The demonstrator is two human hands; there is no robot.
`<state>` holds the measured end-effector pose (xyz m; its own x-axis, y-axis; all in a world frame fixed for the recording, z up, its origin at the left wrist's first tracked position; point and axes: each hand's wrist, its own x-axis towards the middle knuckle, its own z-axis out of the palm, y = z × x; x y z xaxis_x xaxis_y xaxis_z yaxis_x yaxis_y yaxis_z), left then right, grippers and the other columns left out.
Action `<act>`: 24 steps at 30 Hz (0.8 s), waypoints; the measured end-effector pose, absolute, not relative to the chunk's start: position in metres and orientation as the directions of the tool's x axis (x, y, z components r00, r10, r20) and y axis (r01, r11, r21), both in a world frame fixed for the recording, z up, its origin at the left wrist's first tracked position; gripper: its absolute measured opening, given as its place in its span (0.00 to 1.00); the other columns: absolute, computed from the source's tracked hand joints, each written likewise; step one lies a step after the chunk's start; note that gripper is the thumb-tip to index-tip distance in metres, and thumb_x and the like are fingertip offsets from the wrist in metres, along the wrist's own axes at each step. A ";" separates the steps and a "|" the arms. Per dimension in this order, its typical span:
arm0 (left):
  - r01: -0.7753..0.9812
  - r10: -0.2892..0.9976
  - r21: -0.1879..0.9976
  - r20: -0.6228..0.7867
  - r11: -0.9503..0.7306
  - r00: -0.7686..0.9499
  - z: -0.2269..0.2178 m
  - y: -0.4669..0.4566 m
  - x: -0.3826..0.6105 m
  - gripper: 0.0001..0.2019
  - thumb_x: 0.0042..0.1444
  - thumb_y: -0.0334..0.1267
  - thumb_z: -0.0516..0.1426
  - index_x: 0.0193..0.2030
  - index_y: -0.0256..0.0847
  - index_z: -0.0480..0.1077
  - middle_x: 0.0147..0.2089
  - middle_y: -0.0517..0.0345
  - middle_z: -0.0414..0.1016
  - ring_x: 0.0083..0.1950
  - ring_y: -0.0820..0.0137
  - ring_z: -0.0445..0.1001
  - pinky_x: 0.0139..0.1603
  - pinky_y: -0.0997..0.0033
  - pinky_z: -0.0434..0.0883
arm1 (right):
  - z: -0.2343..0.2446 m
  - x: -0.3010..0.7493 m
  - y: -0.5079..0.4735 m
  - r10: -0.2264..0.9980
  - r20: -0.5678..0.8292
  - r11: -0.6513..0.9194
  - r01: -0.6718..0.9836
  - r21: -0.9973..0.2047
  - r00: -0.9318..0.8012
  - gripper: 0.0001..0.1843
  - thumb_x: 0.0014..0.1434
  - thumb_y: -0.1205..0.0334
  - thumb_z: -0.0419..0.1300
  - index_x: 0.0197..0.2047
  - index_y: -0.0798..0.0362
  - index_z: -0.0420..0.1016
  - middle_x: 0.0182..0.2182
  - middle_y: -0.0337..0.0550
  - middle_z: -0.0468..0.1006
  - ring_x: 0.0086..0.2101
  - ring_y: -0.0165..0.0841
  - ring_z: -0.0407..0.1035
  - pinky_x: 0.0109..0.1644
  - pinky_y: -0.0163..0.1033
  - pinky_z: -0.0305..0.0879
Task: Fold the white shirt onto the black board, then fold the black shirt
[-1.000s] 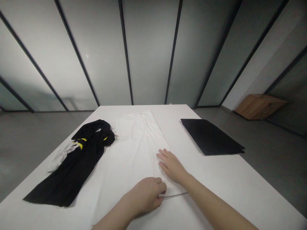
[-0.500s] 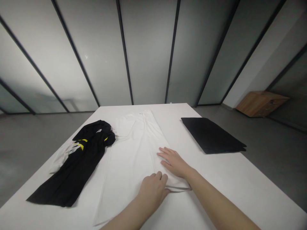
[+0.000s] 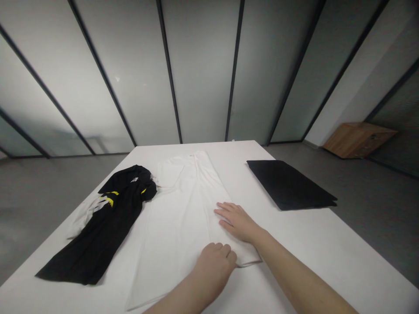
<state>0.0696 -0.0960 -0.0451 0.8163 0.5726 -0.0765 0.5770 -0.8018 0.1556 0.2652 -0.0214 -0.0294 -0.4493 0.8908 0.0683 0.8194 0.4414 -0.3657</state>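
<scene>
Along the tabletop (image 3: 310, 231), white garment (image 3: 176, 231) lengthwise

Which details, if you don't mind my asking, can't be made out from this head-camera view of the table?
Head view:
What the left hand pinches: its curled fingers hide whether it holds the thin cord or the white cloth.
The white logo on the black garment: too small to read.
The near edge of the white table: cut off by the picture's bottom edge.

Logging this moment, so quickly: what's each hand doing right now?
Left hand: closed, seemingly holding the thin cord.
Right hand: open, resting flat on the white garment.
</scene>
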 end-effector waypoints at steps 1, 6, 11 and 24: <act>0.568 0.562 0.162 -0.085 -0.807 0.823 -0.044 -0.096 0.068 0.06 0.73 0.36 0.55 0.49 0.40 0.73 0.46 0.49 0.80 0.47 0.58 0.80 0.48 0.58 0.76 | -0.027 0.265 -0.022 0.885 0.086 0.456 0.813 -0.361 -0.458 0.24 0.73 0.55 0.54 0.69 0.43 0.74 0.71 0.46 0.69 0.68 0.46 0.62 0.71 0.55 0.57; 0.471 0.447 0.299 -0.148 -0.830 0.882 -0.020 -0.105 0.059 0.10 0.73 0.43 0.56 0.48 0.41 0.76 0.45 0.52 0.83 0.42 0.60 0.82 0.42 0.64 0.75 | -0.012 0.259 -0.030 0.897 0.088 0.432 0.820 -0.374 -0.433 0.19 0.75 0.57 0.52 0.40 0.50 0.84 0.41 0.48 0.83 0.42 0.40 0.76 0.51 0.44 0.69; 0.462 0.399 0.432 -0.233 -0.775 0.887 0.001 -0.116 0.055 0.10 0.68 0.45 0.60 0.40 0.44 0.79 0.40 0.55 0.85 0.36 0.62 0.82 0.37 0.67 0.72 | -0.019 0.246 -0.045 0.826 0.132 0.547 0.724 -0.421 -0.547 0.19 0.76 0.53 0.51 0.54 0.49 0.83 0.53 0.50 0.83 0.55 0.42 0.74 0.61 0.47 0.67; 0.443 0.350 0.528 -0.272 -0.725 0.897 -0.012 -0.111 0.051 0.09 0.63 0.47 0.61 0.41 0.48 0.81 0.36 0.56 0.84 0.34 0.61 0.80 0.34 0.67 0.70 | -0.047 0.226 0.046 0.929 0.041 0.361 0.879 -0.310 -0.367 0.39 0.73 0.42 0.50 0.79 0.53 0.57 0.79 0.51 0.47 0.77 0.53 0.39 0.79 0.60 0.40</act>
<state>0.0511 -0.1109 -0.0116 0.8966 0.3496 -0.2717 0.4426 -0.7247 0.5282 0.2265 0.0460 -0.0474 -0.3672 0.9292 0.0414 0.8794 0.3613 -0.3100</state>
